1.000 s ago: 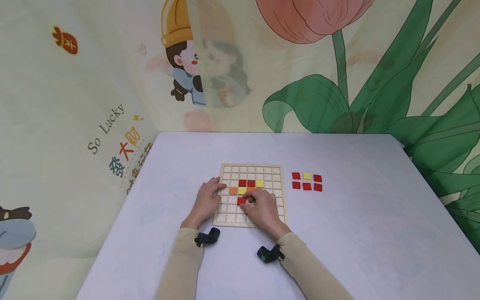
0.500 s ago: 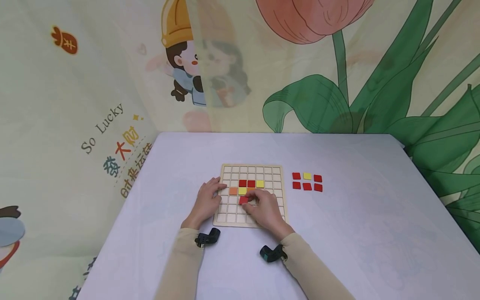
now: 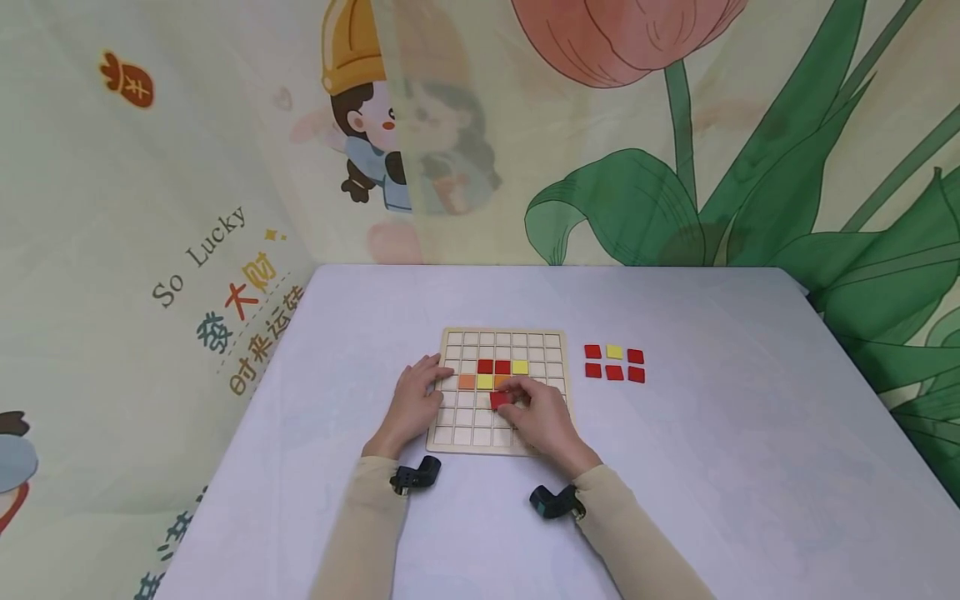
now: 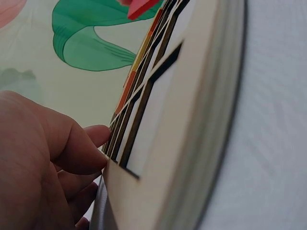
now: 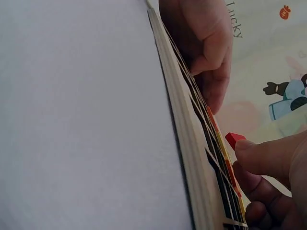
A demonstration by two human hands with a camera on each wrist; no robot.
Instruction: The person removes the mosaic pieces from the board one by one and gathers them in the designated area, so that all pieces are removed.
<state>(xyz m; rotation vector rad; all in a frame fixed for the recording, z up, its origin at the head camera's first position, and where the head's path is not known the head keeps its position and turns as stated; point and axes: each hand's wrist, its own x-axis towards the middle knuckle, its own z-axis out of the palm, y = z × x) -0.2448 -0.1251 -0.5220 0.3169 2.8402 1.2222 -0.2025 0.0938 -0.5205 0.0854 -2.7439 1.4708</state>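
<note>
Red tile (image 3: 498,402) in right hand (image 3: 543,414)

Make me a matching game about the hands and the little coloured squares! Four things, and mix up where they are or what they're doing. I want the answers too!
Things
1. Left hand
2. Right hand
3. Group of six tiles
4. Leftmost orange tile

Places and doings
A. In two rows on the table, right of the board
B. Pinching a red tile
C. On the board, just left of a yellow tile
D. Resting on the board's left edge

Right pairs: 1-D, 2-B, 3-A, 4-C
</note>
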